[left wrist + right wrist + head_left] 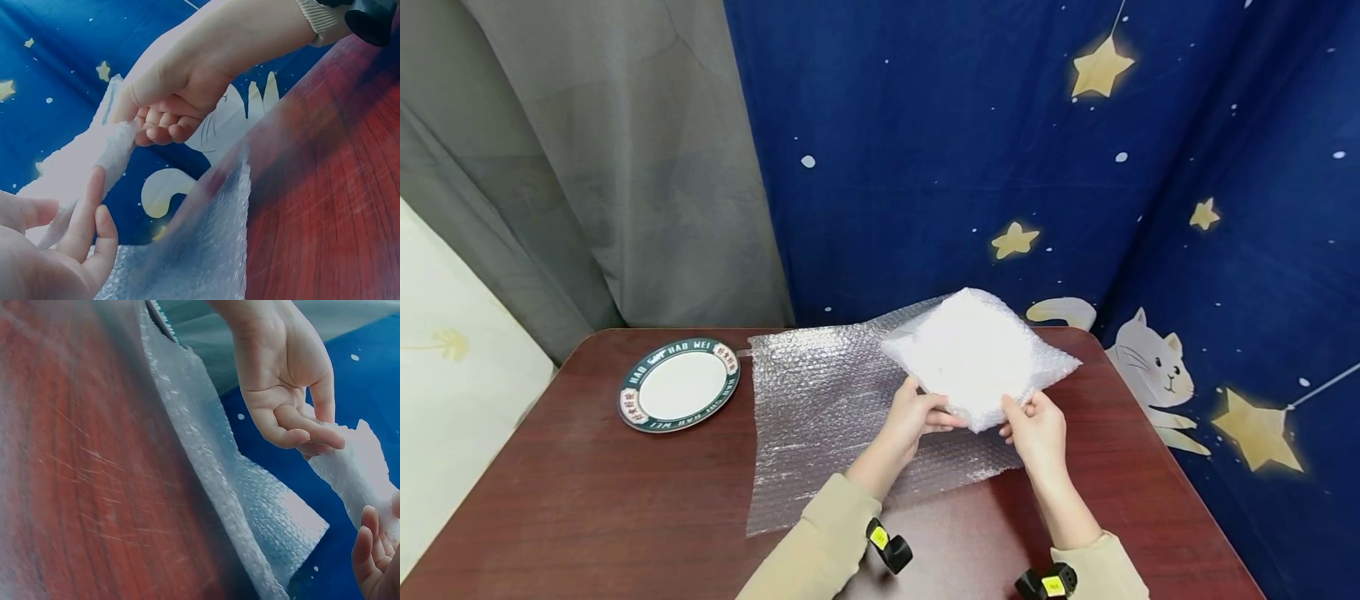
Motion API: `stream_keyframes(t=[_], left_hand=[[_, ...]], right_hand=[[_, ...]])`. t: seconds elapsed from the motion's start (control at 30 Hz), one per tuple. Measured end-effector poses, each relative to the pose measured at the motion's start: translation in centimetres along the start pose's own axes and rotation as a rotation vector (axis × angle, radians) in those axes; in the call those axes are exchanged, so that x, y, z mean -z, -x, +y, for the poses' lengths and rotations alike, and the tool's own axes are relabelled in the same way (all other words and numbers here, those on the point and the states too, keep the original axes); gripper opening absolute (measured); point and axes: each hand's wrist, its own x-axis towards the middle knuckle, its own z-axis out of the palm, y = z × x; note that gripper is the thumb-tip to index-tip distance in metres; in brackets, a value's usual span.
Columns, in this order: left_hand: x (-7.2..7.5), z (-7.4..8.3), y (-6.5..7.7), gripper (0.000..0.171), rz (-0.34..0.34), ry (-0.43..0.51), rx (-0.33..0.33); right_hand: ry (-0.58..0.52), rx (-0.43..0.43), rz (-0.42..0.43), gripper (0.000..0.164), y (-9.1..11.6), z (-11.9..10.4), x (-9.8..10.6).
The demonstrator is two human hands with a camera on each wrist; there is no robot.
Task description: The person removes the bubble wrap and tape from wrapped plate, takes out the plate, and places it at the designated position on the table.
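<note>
Both hands hold up a flat white bundle folded in bubble wrap (973, 354), tilted over the right half of the table, its pointed corners sticking out. Glare washes out its middle, so what lies inside is hidden. My left hand (917, 417) grips its lower left edge, thumb on top and fingers beneath. At the lower right edge, my right hand (1037, 429) pinches the wrap between thumb and fingers. In the left wrist view the right hand (178, 94) is at the bundle's far end. Under the bundle a loose bubble wrap sheet (820, 417) lies spread on the table.
A plate with a green patterned rim (730, 392) lies on the table to the left of the sheet. The brown wooden table (587, 500) ends at the back against a grey curtain (700, 208) and a blue star-patterned curtain (925, 167).
</note>
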Motion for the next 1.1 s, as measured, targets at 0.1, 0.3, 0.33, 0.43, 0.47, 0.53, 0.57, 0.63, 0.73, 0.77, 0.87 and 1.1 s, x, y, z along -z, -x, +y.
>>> stream_keyframes(t=[0.1,0.3,0.33,0.43,0.47,0.53,0.57,0.63,0.73,0.77,0.87,1.1], left_hand=[[0.7,0.2,0.2,0.022,0.005,-0.026,0.004],[1.9,0.7,0.7,0.019,0.044,-0.072,0.020],[2.1,0.8,0.8,0.019,0.050,-0.081,0.027],[2.7,0.9,1.1,0.019,0.064,-0.111,0.037],[2.8,1.0,1.2,0.019,0.068,-0.123,0.038],[3.2,1.0,1.4,0.018,0.074,-0.142,0.038],[3.4,1.1,1.4,0.018,0.076,-0.149,0.036],[3.9,1.1,1.5,0.018,0.081,-0.165,0.035],[4.5,1.2,1.7,0.020,0.085,-0.183,0.036],[4.7,1.3,1.7,0.021,0.086,-0.190,0.036],[5.3,1.5,1.8,0.025,0.083,-0.205,0.029],[7.0,1.8,2.2,0.034,0.109,-0.304,0.009]], right_hand=[[0.007,-0.011,-0.023,0.022,0.2,0.0,-0.5],[-0.002,-0.032,-0.062,0.020,0.7,0.1,-1.6],[-0.007,-0.036,-0.066,0.021,0.7,0.1,-1.8],[-0.018,-0.051,-0.076,0.024,1.0,0.2,-2.4],[-0.021,-0.053,-0.079,0.025,1.1,0.2,-2.6],[-0.032,-0.058,-0.083,0.027,1.3,0.2,-3.0],[-0.035,-0.060,-0.084,0.027,1.3,0.2,-3.3],[-0.036,-0.059,-0.084,0.026,1.5,0.3,-3.7],[-0.037,-0.062,-0.083,0.026,1.7,0.3,-4.3],[-0.033,-0.062,-0.082,0.026,1.8,0.3,-4.5],[-0.040,-0.063,-0.084,0.030,2.0,0.3,-5.0],[-0.070,-0.075,-0.103,0.030,2.6,0.1,-6.4]])
